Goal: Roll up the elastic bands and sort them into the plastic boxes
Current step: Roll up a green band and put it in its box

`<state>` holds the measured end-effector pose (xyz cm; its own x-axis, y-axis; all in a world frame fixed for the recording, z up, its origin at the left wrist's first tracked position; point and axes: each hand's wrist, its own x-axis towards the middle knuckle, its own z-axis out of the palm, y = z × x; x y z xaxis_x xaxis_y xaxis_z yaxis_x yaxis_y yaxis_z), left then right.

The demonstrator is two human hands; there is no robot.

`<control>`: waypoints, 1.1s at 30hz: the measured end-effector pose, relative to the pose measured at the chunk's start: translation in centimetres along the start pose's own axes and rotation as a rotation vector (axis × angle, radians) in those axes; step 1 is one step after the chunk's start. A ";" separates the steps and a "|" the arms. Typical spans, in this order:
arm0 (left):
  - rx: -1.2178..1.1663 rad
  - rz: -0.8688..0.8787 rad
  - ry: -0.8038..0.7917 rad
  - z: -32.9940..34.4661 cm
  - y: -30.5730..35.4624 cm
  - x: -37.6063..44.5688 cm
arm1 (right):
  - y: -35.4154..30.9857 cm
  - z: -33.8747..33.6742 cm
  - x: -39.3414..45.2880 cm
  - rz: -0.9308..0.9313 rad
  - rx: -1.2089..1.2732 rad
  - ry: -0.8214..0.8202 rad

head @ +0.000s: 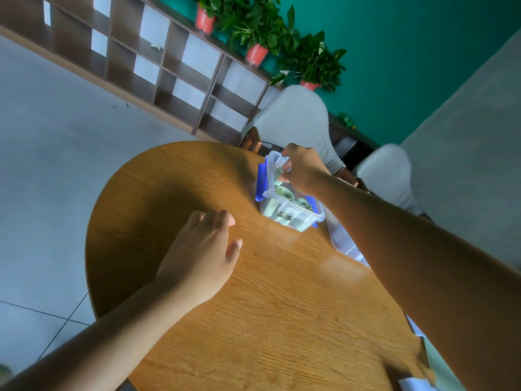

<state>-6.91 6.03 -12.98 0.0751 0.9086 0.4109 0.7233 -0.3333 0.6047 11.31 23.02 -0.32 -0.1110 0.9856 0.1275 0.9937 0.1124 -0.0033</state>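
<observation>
the right hand (303, 172) is pinching a rolled pale green elastic band (280, 172) over the far end of the clear plastic box (293, 218) on the counter (253, 292), where other rolls (284, 193) are lying. the left hand (205, 249) is resting spread on the counter. the band is looking light, soft and springy, probably needing a grip across its coil. the box's dark label is reading unclearly.

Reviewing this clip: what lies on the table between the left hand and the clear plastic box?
Nothing: in the head view, only bare wooden table separates the left hand from the clear plastic box.
</observation>
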 end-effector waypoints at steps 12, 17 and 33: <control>-0.008 0.004 0.005 0.1 0.0 0.0 | -0.6 0.8 0.0 0.132 0.082 -0.095; -0.005 0.010 0.005 0.0 0.1 -0.1 | -0.3 0.9 0.3 0.205 0.167 -0.128; 0.005 0.015 0.000 -0.2 0.1 -0.1 | 1.7 2.3 1.1 0.191 0.195 -0.094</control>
<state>-6.95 5.86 -12.87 0.0858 0.9036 0.4197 0.7254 -0.3454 0.5953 12.85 24.62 -2.42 0.0673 0.9976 0.0139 0.9756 -0.0629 -0.2105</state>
